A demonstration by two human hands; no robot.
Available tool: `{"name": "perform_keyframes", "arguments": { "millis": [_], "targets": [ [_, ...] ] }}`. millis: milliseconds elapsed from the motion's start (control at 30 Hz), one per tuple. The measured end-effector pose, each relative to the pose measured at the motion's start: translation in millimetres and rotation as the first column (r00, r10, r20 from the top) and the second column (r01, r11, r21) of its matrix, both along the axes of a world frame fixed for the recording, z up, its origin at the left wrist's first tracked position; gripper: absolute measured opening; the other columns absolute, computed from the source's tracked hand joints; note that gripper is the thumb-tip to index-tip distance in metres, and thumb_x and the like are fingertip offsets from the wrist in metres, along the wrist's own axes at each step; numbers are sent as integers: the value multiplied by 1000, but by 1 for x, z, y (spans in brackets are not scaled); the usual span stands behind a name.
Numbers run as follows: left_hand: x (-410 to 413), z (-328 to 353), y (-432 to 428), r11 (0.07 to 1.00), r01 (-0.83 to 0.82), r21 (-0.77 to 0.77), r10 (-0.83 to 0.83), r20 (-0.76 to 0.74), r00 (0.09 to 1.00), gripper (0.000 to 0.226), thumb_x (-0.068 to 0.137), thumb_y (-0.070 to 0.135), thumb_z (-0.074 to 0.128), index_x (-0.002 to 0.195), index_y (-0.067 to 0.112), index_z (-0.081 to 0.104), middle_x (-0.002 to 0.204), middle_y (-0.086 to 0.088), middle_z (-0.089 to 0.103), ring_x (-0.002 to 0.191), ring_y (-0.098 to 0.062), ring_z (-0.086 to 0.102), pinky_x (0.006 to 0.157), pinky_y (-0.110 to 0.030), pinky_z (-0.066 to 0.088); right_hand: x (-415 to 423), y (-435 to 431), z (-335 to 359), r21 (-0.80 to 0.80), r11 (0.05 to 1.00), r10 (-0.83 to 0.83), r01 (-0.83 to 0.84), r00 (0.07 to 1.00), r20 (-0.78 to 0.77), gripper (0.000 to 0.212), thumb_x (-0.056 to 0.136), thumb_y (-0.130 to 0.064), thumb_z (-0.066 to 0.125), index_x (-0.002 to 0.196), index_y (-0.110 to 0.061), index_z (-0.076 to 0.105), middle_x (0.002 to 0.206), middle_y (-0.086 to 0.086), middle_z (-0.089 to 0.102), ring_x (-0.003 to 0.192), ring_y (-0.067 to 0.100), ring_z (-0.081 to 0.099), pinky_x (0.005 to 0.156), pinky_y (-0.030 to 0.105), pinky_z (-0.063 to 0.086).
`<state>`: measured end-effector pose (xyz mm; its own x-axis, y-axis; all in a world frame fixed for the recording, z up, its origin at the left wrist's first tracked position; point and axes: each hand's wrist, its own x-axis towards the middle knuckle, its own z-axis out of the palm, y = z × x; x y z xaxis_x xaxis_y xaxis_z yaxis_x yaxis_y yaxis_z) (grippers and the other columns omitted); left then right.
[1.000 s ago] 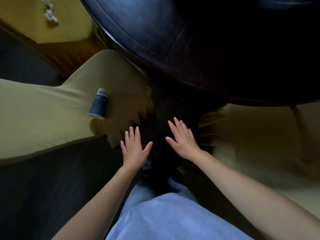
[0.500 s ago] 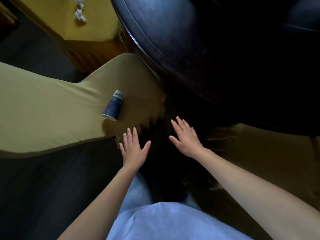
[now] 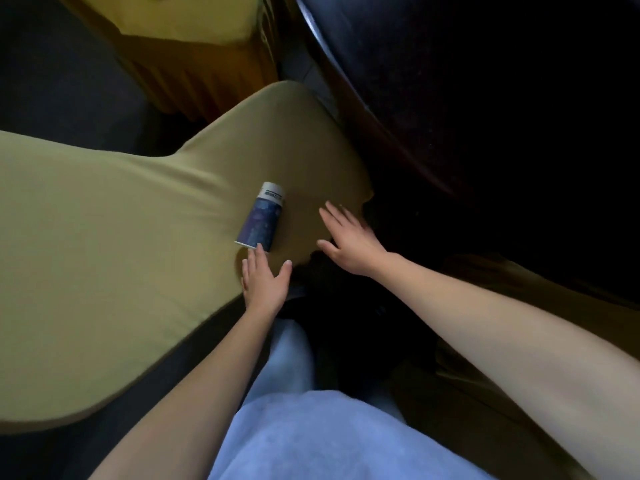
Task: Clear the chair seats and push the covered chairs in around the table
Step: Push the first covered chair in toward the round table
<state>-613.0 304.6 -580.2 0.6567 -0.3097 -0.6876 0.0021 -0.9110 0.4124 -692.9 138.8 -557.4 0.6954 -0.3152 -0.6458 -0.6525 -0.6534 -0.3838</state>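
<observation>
On near chair seat: blue paper cup (image 3: 260, 216), white rim, lying on its side; wide end toward the person, narrow end with a barcode band toward the desk.
Near chair: covered chair (image 3: 121, 237), olive-yellow stretch cover, smooth over seat and back; far seat corner close to desk rim; under the rim or not, cannot tell.
Left hand: left hand (image 3: 265, 282) flat, palm down at near seat edge, fingers straight and slightly apart, thumb out to the right; holding nothing; fingertips right at cup's wide end, contact cannot be told.
Right hand: right hand (image 3: 349, 240) flat, palm down over front seat corner, fingers spread; holding nothing; just right of cup, apart from it.
Desk: desk (image 3: 433, 81) dark, glossy, curved rim, upper right; most of top lost in shadow.
Other chairs: second covered chair (image 3: 194, 22) at top, same cover, pleated skirt, beside desk rim; third covered chair (image 3: 498, 271) at right, in shadow.
Clothing: light blue garment (image 3: 311, 438), bottom centre.
Floor: floor (image 3: 69, 81) dark, between the chairs.
</observation>
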Motion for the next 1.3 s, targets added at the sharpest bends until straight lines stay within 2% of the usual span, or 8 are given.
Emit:
{"name": "perform_keyframes", "arguments": {
  "millis": [133, 267, 367, 500, 767, 1067, 1200, 1300],
  "targets": [
    [29, -36, 9, 971, -229, -62, 222, -108, 969, 74, 92, 33, 55, 150, 7, 17, 156, -15, 18, 144, -27, 17, 119, -39, 14, 52, 0, -25, 111, 994, -14, 18, 999, -37, 66, 100, -39, 39, 153, -16, 6, 161, 1, 1, 147, 22, 2, 118, 41, 12],
    [44, -65, 11, 838, -541, -69, 506, -272, 818, 62, 93, 28, 56, 145, 5, 31, 148, -14, 37, 134, -27, 39, 113, -40, 31, 92, -3, -54, 229, 965, -107, 125, 990, -89, 64, 101, -33, 39, 152, -10, 7, 161, 6, 2, 147, 19, 4, 119, 35, 8],
    [54, -84, 7, 695, -718, -31, 646, -411, 643, 36, 95, 21, 53, 128, 7, 51, 122, -9, 60, 97, -19, 60, 87, -31, 50, 115, -7, -70, 280, 933, -188, 226, 970, -155, 61, 102, -29, 37, 152, -11, 7, 161, 6, 4, 147, 19, 3, 117, 33, 6],
    [71, -101, 4, 555, -829, 74, 754, -465, 463, 12, 96, 23, 51, 87, 18, 55, 74, 3, 51, 55, -3, 47, 57, -18, 37, 140, -10, -89, 274, 915, -247, 295, 949, -197, 59, 102, -22, 37, 152, -13, 7, 161, 5, 5, 147, 20, 3, 117, 34, 5],
    [83, -106, 7, 474, -878, 74, 757, -543, 363, 31, 96, 18, 52, 126, 9, 54, 106, -4, 59, 87, -13, 59, 83, -28, 48, 165, -8, -105, 285, 892, -295, 350, 930, -220, 68, 99, -20, 45, 153, -15, 3, 160, 9, 11, 146, 25, 12, 116, 38, 15],
    [60, -103, 13, 506, -860, 71, 755, -518, 402, 16, 94, 15, 55, 78, 15, 56, 77, 1, 59, 64, -4, 58, 60, -14, 52, 125, -15, -96, 341, 834, -369, 434, 898, -239, 54, 101, -16, 39, 151, -12, 18, 157, 10, 20, 143, 25, 22, 113, 38, 24],
    [29, -97, 13, 578, -812, 84, 723, -514, 461, 20, 95, 14, 55, 74, 15, 56, 66, 2, 60, 43, 2, 59, 48, -9, 49, 79, -20, -86, 328, 821, -406, 467, 882, -238, 43, 102, -16, 37, 144, -9, 34, 148, 11, 35, 134, 25, 38, 103, 35, 37],
    [1, -96, 5, 663, -744, 80, 666, -516, 538, 21, 95, 15, 54, 74, 15, 56, 70, -1, 58, 54, -4, 59, 45, -8, 47, 34, -23, -87, 328, 791, -462, 517, 855, -234, 36, 100, -14, 39, 135, -9, 43, 134, 11, 48, 130, 27, 43, 101, 36, 39]
  ]
}}
